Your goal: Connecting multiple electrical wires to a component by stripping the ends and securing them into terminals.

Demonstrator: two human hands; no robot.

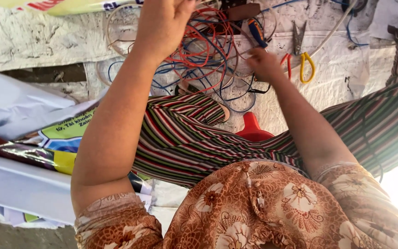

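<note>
— Can you see what the left hand (164, 23) holds?

— No. Its fingertips run off the top edge of the frame, and the palm faces away.

— And the right hand (264, 62)?

— Blurred. It sits low among the tangle of wires (203, 50), but whether it grips one I can't tell.

— The red plastic thing (253, 129) at the centre?

— Mostly hidden behind the striped trouser leg (185, 138); only its top shows.

— The dark thing (241, 11) at the top?

— Cut off by the edge, too unclear to name.
</note>
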